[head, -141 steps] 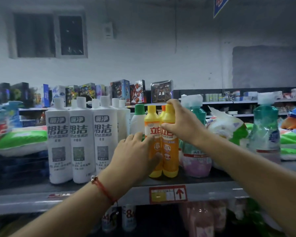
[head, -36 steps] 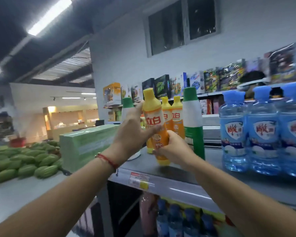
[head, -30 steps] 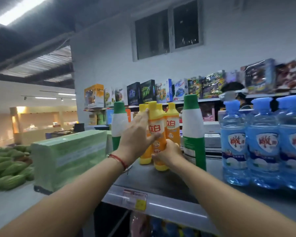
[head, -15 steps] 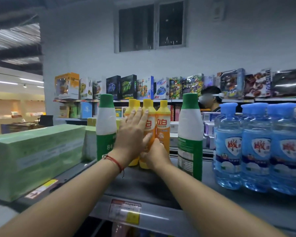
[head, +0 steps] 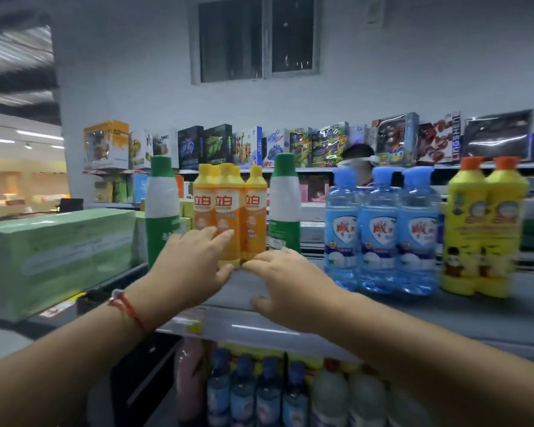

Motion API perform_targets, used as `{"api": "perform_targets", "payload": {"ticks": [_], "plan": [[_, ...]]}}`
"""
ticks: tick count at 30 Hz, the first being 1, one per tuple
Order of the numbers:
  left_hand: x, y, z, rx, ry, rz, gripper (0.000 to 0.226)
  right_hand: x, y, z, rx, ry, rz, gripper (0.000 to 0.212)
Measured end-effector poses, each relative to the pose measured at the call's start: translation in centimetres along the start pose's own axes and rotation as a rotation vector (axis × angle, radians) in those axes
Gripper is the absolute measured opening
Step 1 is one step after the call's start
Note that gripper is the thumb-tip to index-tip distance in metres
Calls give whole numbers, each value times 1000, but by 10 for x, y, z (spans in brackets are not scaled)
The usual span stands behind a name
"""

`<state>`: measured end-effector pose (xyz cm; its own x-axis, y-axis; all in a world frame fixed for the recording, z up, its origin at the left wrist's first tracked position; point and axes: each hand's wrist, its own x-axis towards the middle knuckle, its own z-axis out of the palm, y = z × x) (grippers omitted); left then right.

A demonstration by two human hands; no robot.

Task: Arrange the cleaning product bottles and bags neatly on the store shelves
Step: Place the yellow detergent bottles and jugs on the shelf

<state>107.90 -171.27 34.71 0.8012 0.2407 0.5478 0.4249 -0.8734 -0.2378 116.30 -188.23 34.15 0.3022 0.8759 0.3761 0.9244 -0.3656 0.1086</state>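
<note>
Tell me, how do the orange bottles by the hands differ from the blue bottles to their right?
The orange bottles are opaque with yellow caps; the blue bottles are see-through with pale blue caps. The orange ones look slimmer, the blue ones wider. The left hand touches the orange group and the right hand lies by its base; nobody touches the blue ones. Both groups stand upright, side by side, on the same shelf.

A bunch of orange bottles (head: 228,217) with yellow caps stands upright and close together on the grey shelf (head: 444,315). A tall green and white bottle (head: 162,208) stands on its left, and another one (head: 284,204) on its right. Further right stand three blue bottles (head: 383,232), then two yellow bottles (head: 484,229) with orange caps.
</note>
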Motion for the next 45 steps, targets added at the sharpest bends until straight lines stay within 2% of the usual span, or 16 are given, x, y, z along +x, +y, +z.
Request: {"api": "perform_targets", "payload": {"ticks": [4,8,16,21,24,28,38,42,45], "plan": [[-26,79,-37,-15,-112,62,83,-88,50,-33,-9,-23,101,59],[-30,184,-74,-113,-136,167,85,-192,122,-68,-3,-79,316,68],[-26,434,-134,-277,-77,495,76,-445,247,-145,-85,-136,815,72],[-13,562,-174,-379,23,662,75,-559,297,-201,-102,-129,1051,73],[-1,623,-191,-425,95,725,72,-599,326,-217,-82,-58,1143,73],[18,696,-198,-476,95,794,71,-633,369,-217,-48,-16,1208,73],[81,875,-224,-479,225,993,66,-707,492,-219,-110,-16,1347,71],[97,927,-230,-500,232,999,62,-740,535,-222,-104,40,1377,64],[102,956,-231,-471,207,990,63,-757,573,-222,-92,82,1365,67]]}}
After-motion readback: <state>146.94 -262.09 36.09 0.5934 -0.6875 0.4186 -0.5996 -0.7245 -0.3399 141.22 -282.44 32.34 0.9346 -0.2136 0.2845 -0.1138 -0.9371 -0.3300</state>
